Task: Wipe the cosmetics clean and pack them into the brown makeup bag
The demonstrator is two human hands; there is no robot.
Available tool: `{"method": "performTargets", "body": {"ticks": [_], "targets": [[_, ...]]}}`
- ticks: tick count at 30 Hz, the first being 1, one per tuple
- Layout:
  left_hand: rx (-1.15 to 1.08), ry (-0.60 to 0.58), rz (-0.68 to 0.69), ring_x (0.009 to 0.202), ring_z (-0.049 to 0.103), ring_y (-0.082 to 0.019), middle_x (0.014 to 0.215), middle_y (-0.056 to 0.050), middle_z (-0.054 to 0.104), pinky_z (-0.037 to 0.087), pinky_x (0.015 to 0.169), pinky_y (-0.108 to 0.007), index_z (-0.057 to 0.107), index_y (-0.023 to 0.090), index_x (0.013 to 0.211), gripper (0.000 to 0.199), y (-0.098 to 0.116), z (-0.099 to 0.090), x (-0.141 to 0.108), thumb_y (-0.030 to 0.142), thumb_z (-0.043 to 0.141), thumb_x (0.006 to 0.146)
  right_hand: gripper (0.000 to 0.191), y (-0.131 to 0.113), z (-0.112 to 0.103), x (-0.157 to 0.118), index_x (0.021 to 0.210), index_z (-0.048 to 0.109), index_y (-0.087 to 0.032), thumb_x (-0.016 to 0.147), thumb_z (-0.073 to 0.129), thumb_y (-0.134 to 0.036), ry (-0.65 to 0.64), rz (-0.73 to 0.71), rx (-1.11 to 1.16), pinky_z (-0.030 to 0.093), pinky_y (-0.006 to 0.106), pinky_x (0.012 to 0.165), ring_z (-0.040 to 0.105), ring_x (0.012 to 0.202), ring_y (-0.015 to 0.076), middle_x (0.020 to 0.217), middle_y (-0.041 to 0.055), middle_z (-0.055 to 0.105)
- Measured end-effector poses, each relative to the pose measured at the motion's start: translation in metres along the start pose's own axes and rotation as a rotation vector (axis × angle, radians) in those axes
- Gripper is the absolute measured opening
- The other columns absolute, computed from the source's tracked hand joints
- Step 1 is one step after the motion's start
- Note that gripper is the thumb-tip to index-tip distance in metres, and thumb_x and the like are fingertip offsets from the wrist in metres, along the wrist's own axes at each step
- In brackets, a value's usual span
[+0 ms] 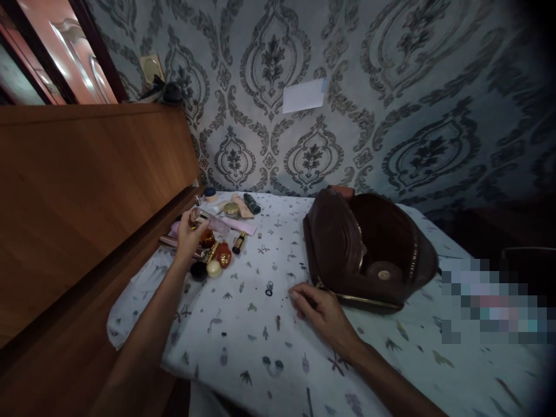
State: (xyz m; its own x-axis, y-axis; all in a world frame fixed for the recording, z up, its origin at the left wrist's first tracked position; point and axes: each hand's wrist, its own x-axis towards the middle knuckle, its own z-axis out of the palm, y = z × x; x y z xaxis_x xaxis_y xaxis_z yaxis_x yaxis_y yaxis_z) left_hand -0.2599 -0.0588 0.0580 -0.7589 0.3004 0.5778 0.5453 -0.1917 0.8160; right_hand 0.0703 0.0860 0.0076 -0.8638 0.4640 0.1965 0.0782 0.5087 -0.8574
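Dim overall; glare on the pinkish door; dark upper right corner

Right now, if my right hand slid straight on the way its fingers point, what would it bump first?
Probably the dark ring, just past your right hand, though it may be only a print on the cloth. After that, perhaps the cream jar.

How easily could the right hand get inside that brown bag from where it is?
Quite easily, it seems: the right hand is beside the brown bag, which gapes open, and nothing else visible stands between them. It would probably just need to rise over the near edge.
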Motion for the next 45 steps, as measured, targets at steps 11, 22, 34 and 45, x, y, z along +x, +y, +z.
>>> {"method": "performTargets", "body": {"ticks": [11, 22, 34, 45], "targets": [[-0.362, 0.064, -0.235, 0.079, 0.064, -0.013, 0.096, 0.001, 0.063, 0.057, 0.064, -0.026, 0.059, 0.023, 0.101, 0.051, 0.002, 0.001, -0.007, 0.039, 0.085, 0.061, 0.032, 0.002, 0.001, 0.000, 0.082, 0.064, -0.019, 0.093, 0.045, -0.042, 0.002, 0.006, -0.010, 0.046, 0.027, 0.056, 0.060, 0.054, 0.0158, 0.060, -0.0003, 0.059], [-0.475, -0.106, -0.281, 0.079, 0.066, -0.014, 0.099, -0.001, 0.065, 0.058, 0.064, -0.025, 0.060, 0.024, 0.106, 0.050, 0.011, 0.011, -0.021, 0.038, 0.085, 0.064, 0.031, 0.003, 0.003, 0.001, 0.081, 0.064, -0.020, 0.092, 0.046, -0.043, 0.018, -0.009, 0.001, 0.046, 0.026, 0.052, 0.060, 0.052, 0.0151, 0.062, -0.0001, 0.059], [-0.151, -0.297, 0.054, 0.107, 0.059, -0.022, 0.112, -0.004, 0.059, 0.052, 0.087, -0.031, 0.052, 0.025, 0.115, 0.050, 0.030, 0.034, -0.049, 0.036, 0.079, 0.074, 0.029, -0.014, 0.010, 0.014, 0.084, 0.065, -0.018, 0.091, 0.050, -0.042, -0.048, 0.029, 0.071, 0.048, 0.027, 0.057, 0.060, 0.056, 0.0151, 0.061, 0.0006, 0.062], [-0.314, -0.310, -0.028, 0.100, 0.062, -0.020, 0.107, -0.003, 0.063, 0.051, 0.087, -0.030, 0.058, 0.025, 0.114, 0.046, 0.029, 0.038, -0.058, 0.039, 0.079, 0.076, 0.043, -0.021, 0.072, 0.091, 0.117, 0.056, -0.028, 0.084, 0.060, -0.056, 0.208, 0.263, 0.773, 0.060, 0.031, 0.071, 0.061, 0.105, 0.0216, 0.118, 0.0083, 0.058]]}}
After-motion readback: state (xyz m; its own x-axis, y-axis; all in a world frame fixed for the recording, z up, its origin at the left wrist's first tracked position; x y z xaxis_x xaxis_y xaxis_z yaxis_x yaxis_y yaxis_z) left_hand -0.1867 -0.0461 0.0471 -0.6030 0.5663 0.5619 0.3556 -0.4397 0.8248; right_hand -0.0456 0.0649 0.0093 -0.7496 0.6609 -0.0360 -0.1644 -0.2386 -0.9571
